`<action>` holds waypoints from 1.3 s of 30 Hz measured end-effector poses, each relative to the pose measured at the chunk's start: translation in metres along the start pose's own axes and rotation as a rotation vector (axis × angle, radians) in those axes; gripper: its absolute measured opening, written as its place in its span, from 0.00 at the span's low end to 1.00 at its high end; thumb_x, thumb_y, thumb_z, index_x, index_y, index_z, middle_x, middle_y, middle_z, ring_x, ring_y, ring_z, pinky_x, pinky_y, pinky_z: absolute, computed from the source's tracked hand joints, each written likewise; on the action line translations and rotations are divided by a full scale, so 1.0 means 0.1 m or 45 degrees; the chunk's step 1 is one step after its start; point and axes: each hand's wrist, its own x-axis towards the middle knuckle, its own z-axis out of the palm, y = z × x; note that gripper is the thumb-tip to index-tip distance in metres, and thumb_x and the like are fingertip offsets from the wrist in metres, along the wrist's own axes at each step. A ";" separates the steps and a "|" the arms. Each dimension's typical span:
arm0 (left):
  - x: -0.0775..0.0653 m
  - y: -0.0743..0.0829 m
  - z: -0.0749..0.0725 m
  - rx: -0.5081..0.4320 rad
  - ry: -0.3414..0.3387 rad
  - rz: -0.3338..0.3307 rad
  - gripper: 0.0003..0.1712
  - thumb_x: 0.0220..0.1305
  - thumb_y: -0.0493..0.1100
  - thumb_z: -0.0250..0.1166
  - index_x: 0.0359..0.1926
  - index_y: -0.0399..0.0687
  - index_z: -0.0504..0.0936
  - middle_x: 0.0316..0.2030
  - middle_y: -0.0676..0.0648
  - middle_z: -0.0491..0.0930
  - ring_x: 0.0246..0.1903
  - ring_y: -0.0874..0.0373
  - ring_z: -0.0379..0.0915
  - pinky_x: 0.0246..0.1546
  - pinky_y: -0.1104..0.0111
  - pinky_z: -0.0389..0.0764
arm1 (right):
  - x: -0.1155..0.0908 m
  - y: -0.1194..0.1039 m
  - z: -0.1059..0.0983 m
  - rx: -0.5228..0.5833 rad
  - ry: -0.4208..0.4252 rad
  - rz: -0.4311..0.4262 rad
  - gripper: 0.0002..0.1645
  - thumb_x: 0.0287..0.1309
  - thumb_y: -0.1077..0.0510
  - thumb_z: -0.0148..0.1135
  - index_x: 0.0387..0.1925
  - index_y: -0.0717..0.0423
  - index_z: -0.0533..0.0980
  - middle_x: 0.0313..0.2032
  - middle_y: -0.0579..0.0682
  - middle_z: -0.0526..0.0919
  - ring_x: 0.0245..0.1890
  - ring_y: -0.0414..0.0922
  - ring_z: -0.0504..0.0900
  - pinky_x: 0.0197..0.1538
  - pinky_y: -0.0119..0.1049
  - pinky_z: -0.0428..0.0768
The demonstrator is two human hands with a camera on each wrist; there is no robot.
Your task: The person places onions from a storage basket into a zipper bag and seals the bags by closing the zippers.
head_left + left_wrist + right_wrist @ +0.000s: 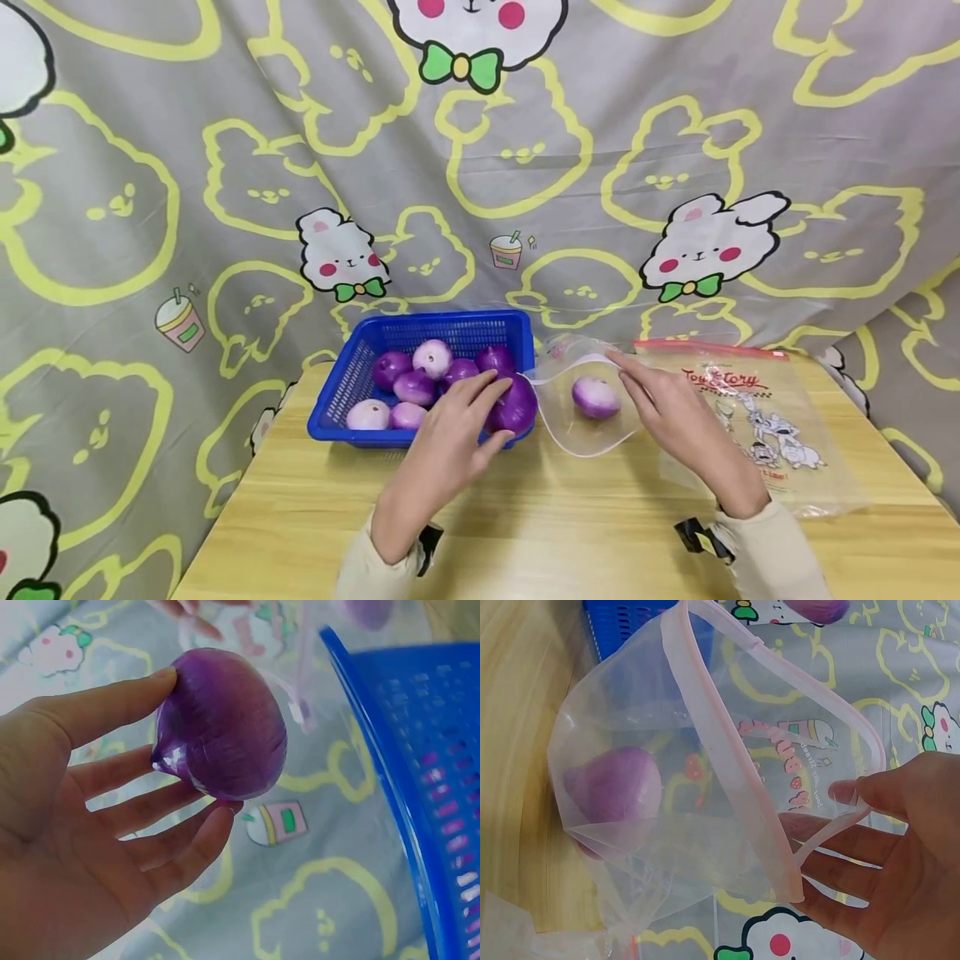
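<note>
My left hand point(456, 433) holds a purple onion point(517, 407) at the right end of the blue basket point(327, 400). In the left wrist view this onion point(225, 724) sits between thumb and fingertips, outside the basket wall. My right hand point(678, 417) pinches the rim of a clear zip bag point(555, 421), whose mouth gapes open. Inside that bag lies another onion point(596, 398); the right wrist view shows it point(622, 787) through the plastic, low in the bag. Several purple and pale onions point(432, 360) fill part of the basket.
A second clear zip bag point(798, 408) with a red zip strip and printed cartoon figures lies flat at the right. Behind the wooden table point(555, 533) hangs a grey patterned cloth point(480, 183). The basket stands close to this cloth.
</note>
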 end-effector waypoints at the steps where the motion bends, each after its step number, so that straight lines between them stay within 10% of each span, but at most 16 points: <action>1: 0.00 0.04 0.00 -0.004 -0.004 0.008 0.35 0.54 0.47 0.77 0.62 0.45 0.77 0.62 0.41 0.75 0.61 0.47 0.72 0.62 0.56 0.73 | 0.00 0.00 0.00 0.001 -0.006 0.005 0.23 0.73 0.60 0.52 0.66 0.53 0.73 0.51 0.58 0.84 0.31 0.46 0.76 0.39 0.45 0.75; 12: 0.04 0.30 0.14 -0.063 -0.060 0.138 0.34 0.57 0.49 0.75 0.64 0.49 0.76 0.63 0.44 0.74 0.62 0.51 0.70 0.60 0.59 0.75 | 0.00 -0.01 -0.01 0.001 -0.050 0.046 0.24 0.74 0.59 0.50 0.68 0.52 0.71 0.20 0.46 0.66 0.16 0.38 0.58 0.28 0.36 0.69; 29: 0.14 0.35 0.60 0.060 -0.089 0.211 0.36 0.55 0.51 0.76 0.64 0.50 0.75 0.62 0.46 0.74 0.61 0.51 0.70 0.58 0.58 0.76 | -0.01 -0.03 -0.03 0.004 -0.069 0.050 0.23 0.76 0.56 0.48 0.68 0.51 0.72 0.17 0.42 0.60 0.14 0.36 0.56 0.20 0.33 0.63; 39: 0.14 0.33 0.79 0.159 -0.059 0.265 0.36 0.54 0.52 0.76 0.63 0.50 0.75 0.61 0.43 0.74 0.60 0.49 0.71 0.54 0.59 0.79 | -0.01 -0.04 -0.04 -0.021 -0.027 0.007 0.23 0.74 0.59 0.50 0.67 0.52 0.72 0.20 0.43 0.68 0.26 0.43 0.72 0.36 0.42 0.74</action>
